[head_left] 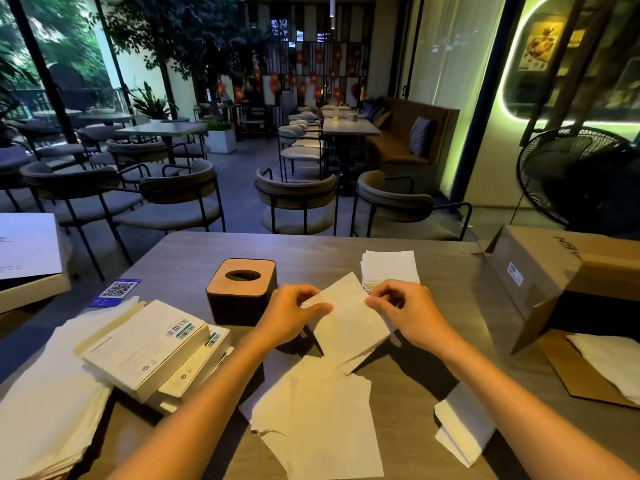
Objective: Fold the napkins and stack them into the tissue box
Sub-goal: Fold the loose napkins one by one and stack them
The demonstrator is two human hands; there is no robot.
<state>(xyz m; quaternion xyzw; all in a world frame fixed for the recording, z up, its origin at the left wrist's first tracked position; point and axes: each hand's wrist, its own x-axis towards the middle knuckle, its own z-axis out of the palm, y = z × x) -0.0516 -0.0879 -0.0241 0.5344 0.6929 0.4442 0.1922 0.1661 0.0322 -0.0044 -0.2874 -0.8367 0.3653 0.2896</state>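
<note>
Both hands' grip pinching napkin edges, left hand, right hand, long axis tilted down-right

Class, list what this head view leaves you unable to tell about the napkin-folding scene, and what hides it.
- Inside of the tissue box: dark behind its oval slot.
- Print on the white packs: too small.
- Napkin pile at left: cut by the frame edge.
- Cardboard box: its opening faces away.
- Napkin below the left hand and right hand: fold unclear.
</note>
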